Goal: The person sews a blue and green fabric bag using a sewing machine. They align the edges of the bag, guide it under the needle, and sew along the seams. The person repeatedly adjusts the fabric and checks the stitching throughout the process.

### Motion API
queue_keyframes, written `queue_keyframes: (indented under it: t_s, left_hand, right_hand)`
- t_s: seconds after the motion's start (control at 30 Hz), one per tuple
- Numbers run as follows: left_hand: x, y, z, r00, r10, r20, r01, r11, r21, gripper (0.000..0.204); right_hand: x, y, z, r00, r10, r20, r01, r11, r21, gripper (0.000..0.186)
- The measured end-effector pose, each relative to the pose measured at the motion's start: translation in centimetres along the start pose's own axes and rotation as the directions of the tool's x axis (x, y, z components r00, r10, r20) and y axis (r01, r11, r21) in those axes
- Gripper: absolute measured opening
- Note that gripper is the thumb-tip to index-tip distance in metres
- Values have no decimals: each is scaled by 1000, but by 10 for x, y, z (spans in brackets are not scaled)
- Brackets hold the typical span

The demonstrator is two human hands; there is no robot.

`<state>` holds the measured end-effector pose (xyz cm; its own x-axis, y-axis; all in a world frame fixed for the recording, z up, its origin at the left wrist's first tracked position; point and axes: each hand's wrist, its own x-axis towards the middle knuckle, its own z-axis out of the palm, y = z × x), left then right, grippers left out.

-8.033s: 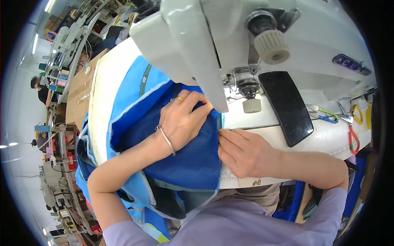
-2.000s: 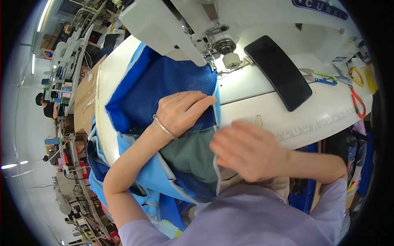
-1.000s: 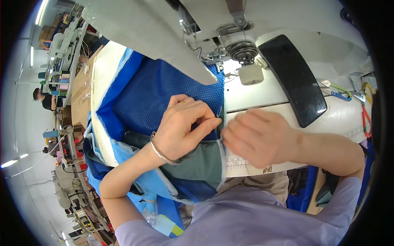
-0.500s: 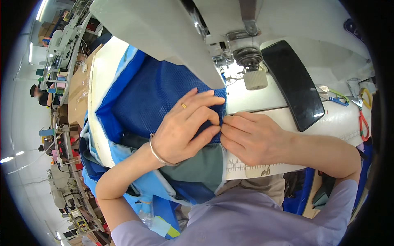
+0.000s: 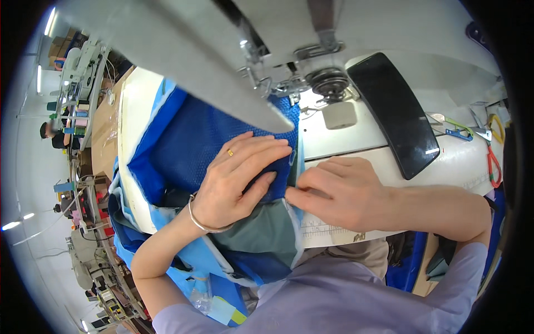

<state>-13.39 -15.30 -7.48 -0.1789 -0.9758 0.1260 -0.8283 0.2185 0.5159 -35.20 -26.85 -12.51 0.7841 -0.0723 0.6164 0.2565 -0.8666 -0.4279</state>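
Observation:
My left hand (image 5: pixel 241 178), with a ring and a silver bangle, lies on the blue mesh panel (image 5: pixel 198 142), its fingers stretched along it toward the right edge. My right hand (image 5: pixel 337 195) pinches the fabric edge beside a grey-green panel (image 5: pixel 255 234); the fingertips are partly hidden. The layered light-blue and dark-blue piece hangs over the front of the white sewing table (image 5: pixel 139 122). Just above my hands, the sewing machine's pale arm (image 5: pixel 211 72) overhangs the mesh, with its presser mechanism (image 5: pixel 295 92) at the mesh's upper right corner.
A black phone-like slab (image 5: pixel 392 114) lies right of the machine head, near green-handled snips (image 5: pixel 461 131) and red-handled scissors (image 5: pixel 493 164). A cardboard-covered board (image 5: pixel 103 128) adjoins the table's left. Farther left, a person (image 5: pixel 58 133) in black is among other machines (image 5: pixel 80 67).
My right hand moved up and inward to the fabric edge. Over the last half second, my left hand shifted slightly left and its fingers extended over the mesh, while the mesh edge shifted left.

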Motion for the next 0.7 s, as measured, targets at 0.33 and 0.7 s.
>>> queue_keyframes:
  t_s: [0.33,0.7]
  left_hand:
    - [1,3,1,999,41,5,-41,998,53,47]
    - [-5,0,15,986,167,5,-162,953,255,47]
  right_hand:
    - [-3,14,3,977,-207,-42,197,965,-175,13]
    - [-4,10,-1,963,-269,-18,250,915,-316,18]
